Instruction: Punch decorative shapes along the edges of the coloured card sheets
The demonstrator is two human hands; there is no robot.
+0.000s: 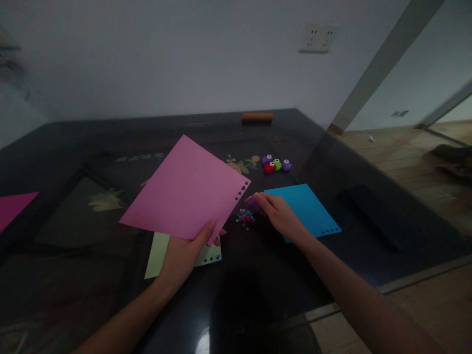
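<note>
My left hand (191,246) pinches the near corner of a pink sheet of paper (184,187), raised and tilted above the table. Several small shapes are punched along the sheet's right edge. In my right hand (278,211) is a purple craft punch (253,204), partly hidden by the fingers, just off that edge. A little pile of confetti (245,216) in pink, blue and white lies below it. Partly under my left hand rests a pale green sheet (157,255), and a blue sheet (309,206) lies behind my right hand; both have punched shapes along an edge.
Several craft punches with eyes (277,164), purple, red and green, stand together farther back. A magenta sheet (14,209) lies at the far left. At the dark glossy table's (221,130) back edge is a brown object (257,117), near the wall. A dark flat object (372,214) lies at right.
</note>
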